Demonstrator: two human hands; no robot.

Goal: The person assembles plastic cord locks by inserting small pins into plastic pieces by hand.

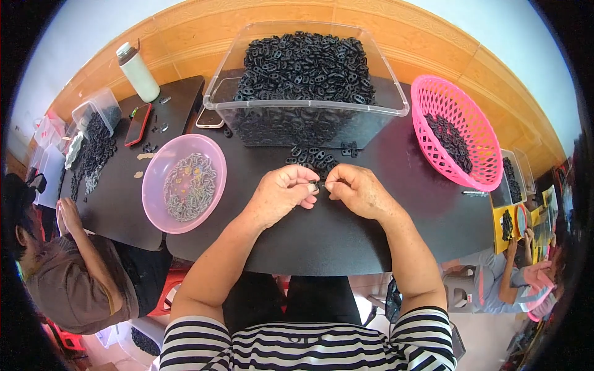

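Pinching one black part (316,183) with left hand (276,195); right hand (361,192) is curling beside it, can't tell its grip. Worktop (309,247) is carrying one bin (297,106), one basket (486,148), one bowl (157,182).

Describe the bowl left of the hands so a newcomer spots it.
On the dark table, find the big clear bin of black pieces. In front of it, to the left, sits a round, pale pink bowl. Unlike the bright pink lattice basket on the right, it has a solid wall and holds small grey pieces.
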